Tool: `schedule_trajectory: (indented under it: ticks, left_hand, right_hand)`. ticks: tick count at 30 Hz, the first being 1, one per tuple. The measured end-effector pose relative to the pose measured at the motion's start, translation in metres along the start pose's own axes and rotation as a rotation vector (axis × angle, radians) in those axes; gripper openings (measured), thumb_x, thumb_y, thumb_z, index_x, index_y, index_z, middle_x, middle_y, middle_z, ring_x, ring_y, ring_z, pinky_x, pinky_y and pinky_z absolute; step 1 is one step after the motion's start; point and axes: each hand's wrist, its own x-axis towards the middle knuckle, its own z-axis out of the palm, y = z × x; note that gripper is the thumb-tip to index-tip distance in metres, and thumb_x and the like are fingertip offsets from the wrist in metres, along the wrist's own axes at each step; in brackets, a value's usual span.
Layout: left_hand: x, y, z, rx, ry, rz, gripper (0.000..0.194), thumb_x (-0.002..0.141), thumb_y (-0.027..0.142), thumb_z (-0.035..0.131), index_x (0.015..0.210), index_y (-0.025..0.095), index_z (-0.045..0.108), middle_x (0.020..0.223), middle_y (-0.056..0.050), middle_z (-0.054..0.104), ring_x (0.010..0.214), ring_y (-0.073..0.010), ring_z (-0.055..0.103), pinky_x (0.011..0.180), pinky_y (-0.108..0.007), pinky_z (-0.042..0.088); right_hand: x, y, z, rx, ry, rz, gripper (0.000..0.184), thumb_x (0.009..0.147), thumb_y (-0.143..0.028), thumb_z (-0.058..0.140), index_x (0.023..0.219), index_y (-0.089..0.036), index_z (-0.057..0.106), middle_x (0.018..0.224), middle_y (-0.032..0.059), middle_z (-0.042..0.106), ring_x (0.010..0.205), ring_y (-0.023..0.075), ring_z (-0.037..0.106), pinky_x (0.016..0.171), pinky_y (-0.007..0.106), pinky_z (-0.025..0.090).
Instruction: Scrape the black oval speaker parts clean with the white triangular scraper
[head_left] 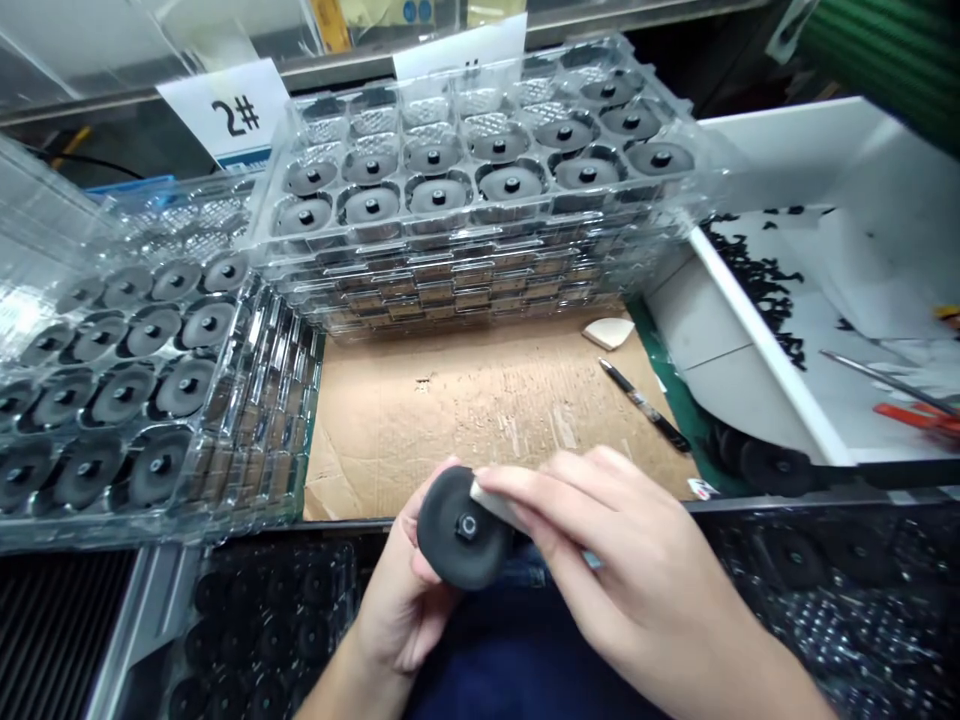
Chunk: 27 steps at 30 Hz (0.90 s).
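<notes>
My left hand point(409, 600) grips a round black disc point(450, 555) from its left side and underneath. A short hub with a light metal centre stands up from the disc's face. Between the thumb and fingers of my right hand point(615, 540) is a small white sponge wedge point(495, 505), pressed against the disc's upper right rim. My right fingers cover part of the wedge. Below both hands lies dark blue cloth. A sheet of brown cardboard point(450, 430) spreads out just beyond the disc.
Stacked clear trays point(480, 225) of black discs stand behind the cardboard, more trays point(217, 400) at left. Another white wedge point(608, 332) and a pen point(643, 405) lie on the cardboard. A white bin point(780, 370) at right holds small black pieces and a red-handled tool point(915, 418).
</notes>
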Motion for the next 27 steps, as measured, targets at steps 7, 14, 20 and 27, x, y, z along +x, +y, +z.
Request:
schedule_trajectory:
  ticks: [7,14,20,27]
  left_hand:
    - [0.002,-0.002,-0.010,0.033,-0.110,0.005,0.051,0.058,0.040,0.078,0.106,0.022,0.067,0.104,-0.004,0.071,0.094,-0.0200,0.064,0.085,-0.026,0.049]
    - [0.004,-0.005,-0.010,-0.003,-0.060,0.000,0.034,0.059,0.034,0.078,0.091,0.025,0.072,0.086,0.002,0.074,0.087,-0.0144,0.067,0.078,-0.018,0.050]
    - [0.002,0.001,-0.014,-0.077,-0.053,-0.029,0.050,0.058,0.039,0.078,0.105,0.028,0.067,0.115,-0.004,0.068,0.100,-0.0234,0.065,0.088,-0.028,0.048]
    - [0.003,0.002,-0.017,-0.095,-0.121,-0.028,0.049,0.058,0.040,0.078,0.103,0.027,0.068,0.106,-0.002,0.072,0.096,-0.0215,0.066,0.084,-0.026,0.049]
  right_hand:
    - [0.030,0.015,0.015,0.066,-0.123,-0.281,0.033,0.091,-0.015,0.036,0.101,-0.021,0.066,0.072,0.0019,0.057,0.065,0.0152,0.042,0.065,0.030,0.029]
    - [0.026,0.022,0.020,0.182,-0.107,-0.265,0.031,0.093,-0.016,0.036,0.103,-0.020,0.065,0.078,0.0024,0.063,0.069,0.0141,0.050,0.067,0.029,0.033]
    - [0.005,0.064,0.041,0.198,-0.069,0.110,0.025,0.092,-0.017,0.044,0.106,-0.022,0.063,0.087,0.0033,0.066,0.079,0.0144,0.058,0.071,0.028,0.042]
    - [-0.024,0.080,0.071,0.188,-0.133,0.170,0.022,0.088,-0.015,0.048,0.096,-0.020,0.068,0.076,0.0018,0.067,0.070,0.0137,0.060,0.064,0.026,0.044]
